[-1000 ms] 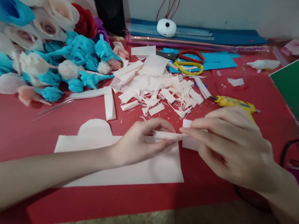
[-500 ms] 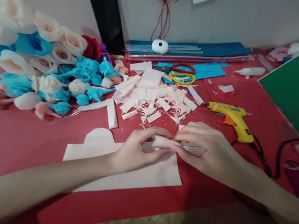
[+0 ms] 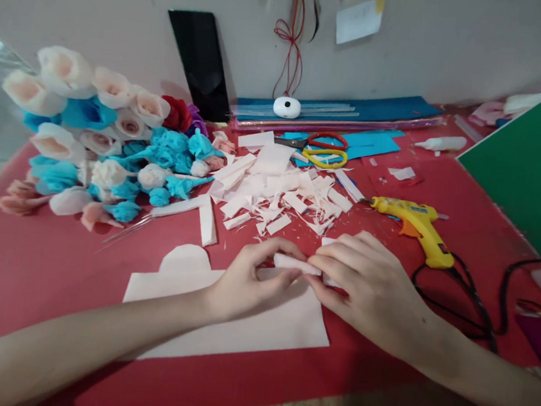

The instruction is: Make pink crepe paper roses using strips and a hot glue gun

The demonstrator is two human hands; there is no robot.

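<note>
Between my two hands is a small roll of pale pink crepe paper [image 3: 297, 265]. My left hand [image 3: 258, 278] pinches its left part between thumb and fingers. Fingers of my right hand [image 3: 359, 278] close on the roll's right end, and a bit of pale paper shows under them. Both hands hover over or rest on a large pale sheet [image 3: 258, 329]; I cannot tell which. A round-topped pale paper piece [image 3: 185, 260] lies at that sheet's upper left edge.
Paper scraps [image 3: 295, 196] are heaped beyond my hands, with scissors [image 3: 326, 151] behind them. A yellow glue gun [image 3: 417, 220] with a black cord lies right. Paper flowers [image 3: 113, 143] crowd the left. A green board [image 3: 532, 164] stands at right; a dark phone-like slab [image 3: 200, 62] leans on the wall.
The roll looks narrower and tighter, and my right fingers have closed further around its right end. The camera view has tilted up slightly, showing more wall.
</note>
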